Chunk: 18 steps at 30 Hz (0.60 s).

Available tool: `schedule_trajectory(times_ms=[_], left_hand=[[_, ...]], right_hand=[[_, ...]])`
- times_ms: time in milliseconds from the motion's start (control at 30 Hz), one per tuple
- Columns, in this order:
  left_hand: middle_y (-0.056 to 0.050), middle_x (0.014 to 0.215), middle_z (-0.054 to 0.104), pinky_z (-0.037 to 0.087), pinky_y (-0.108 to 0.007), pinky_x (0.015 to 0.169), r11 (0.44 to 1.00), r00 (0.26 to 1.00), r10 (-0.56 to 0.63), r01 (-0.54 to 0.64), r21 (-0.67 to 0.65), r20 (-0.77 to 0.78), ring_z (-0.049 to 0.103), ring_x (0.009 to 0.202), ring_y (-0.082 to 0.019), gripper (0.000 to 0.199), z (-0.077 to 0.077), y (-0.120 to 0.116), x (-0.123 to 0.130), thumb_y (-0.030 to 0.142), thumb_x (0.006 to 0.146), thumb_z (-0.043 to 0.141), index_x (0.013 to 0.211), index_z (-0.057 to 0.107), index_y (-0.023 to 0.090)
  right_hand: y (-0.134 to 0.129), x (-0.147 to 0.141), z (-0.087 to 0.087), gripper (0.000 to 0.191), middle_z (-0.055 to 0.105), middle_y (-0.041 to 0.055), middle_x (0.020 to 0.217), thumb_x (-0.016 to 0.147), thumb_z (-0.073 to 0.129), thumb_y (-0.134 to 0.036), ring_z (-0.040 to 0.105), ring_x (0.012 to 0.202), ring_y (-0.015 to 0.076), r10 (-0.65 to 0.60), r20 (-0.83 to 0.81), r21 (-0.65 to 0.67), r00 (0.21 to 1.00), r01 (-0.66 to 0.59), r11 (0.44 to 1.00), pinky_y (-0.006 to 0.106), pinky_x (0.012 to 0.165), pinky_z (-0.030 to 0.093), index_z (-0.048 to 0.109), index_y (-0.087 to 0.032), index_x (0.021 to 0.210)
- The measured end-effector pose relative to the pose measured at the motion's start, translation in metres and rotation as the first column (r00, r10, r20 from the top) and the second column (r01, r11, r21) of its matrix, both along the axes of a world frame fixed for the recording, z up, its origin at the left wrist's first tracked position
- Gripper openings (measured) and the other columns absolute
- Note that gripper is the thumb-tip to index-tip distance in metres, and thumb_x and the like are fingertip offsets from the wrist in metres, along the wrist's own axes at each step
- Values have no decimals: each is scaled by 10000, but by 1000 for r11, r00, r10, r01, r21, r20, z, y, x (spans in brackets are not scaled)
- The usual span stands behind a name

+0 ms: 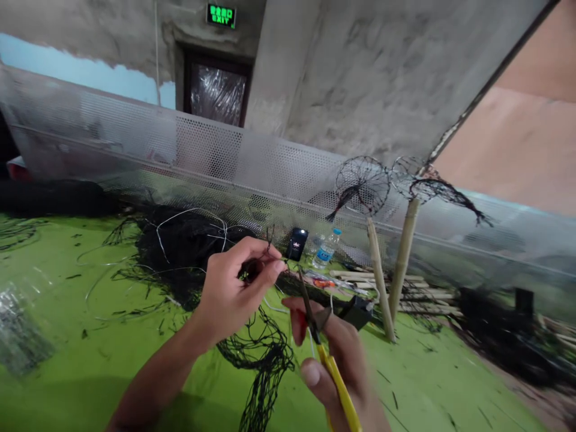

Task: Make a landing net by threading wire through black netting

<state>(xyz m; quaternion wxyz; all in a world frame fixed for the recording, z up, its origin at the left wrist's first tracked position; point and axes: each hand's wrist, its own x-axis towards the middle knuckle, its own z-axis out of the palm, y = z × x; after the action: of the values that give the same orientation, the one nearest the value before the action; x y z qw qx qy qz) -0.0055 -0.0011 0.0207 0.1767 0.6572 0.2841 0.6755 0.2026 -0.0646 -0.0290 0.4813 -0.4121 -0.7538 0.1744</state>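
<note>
My left hand (pixel 240 285) pinches a bit of black netting cord between thumb and forefinger, at the middle of the view. Below it the black knotted net (pixel 270 351) hangs down toward the bottom edge. In my right hand (pixel 342 354) is a pair of scissors (pixel 330 360) with yellow handles and dark blades. The blades point up and are parted, their tips just right of my left fingertips. Something small and red, partly hidden, shows beside the right fingers. Whether the blades touch any cord I cannot tell.
Behind my hands lie a heap of black netting (pixel 175 252) with loose wire, a dark phone-like object (pixel 297 243) and a water bottle (pixel 327 247). Bamboo sticks (pixel 404 258) stand at right, near small wire-and-net hoops (pixel 363 185). A clear plastic bag (pixel 20 330) lies left on the green surface.
</note>
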Motion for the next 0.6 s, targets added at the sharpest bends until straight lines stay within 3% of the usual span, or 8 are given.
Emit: schedule_trajectory(times_ms=[167, 333, 600], left_hand=[[-4, 805, 748, 536, -214, 542, 998, 998, 60, -60, 21, 14, 655, 624, -107, 43, -3, 0, 1, 261, 944, 728, 957, 717, 222], [13, 794, 721, 499, -202, 536, 992, 993, 115, -116, 55, 5, 609, 610, -87, 22, -4, -4, 3, 215, 952, 719, 969, 715, 229], [21, 818, 719, 510, -223, 589, 986, 986, 164, -165, 30, 21, 663, 684, -101, 40, -6, -5, 4, 226, 959, 723, 991, 707, 245]], right_hand=[[0, -12, 5, 515, 701, 54, 934, 928, 666, -633, 640, 812, 227, -4, 54, 2, 999, 4, 1000, 357, 714, 497, 685, -307, 1326], [8, -25, 21, 464, 649, 9, 784, 969, 621, -605, 580, 668, 156, 129, -13, -91, 992, -130, 987, 303, 623, 430, 703, -246, 1253], [-3, -27, 27, 497, 662, 14, 821, 951, 625, -666, 621, 726, 168, 125, -86, -50, 988, -129, 990, 325, 679, 455, 705, -265, 1233]])
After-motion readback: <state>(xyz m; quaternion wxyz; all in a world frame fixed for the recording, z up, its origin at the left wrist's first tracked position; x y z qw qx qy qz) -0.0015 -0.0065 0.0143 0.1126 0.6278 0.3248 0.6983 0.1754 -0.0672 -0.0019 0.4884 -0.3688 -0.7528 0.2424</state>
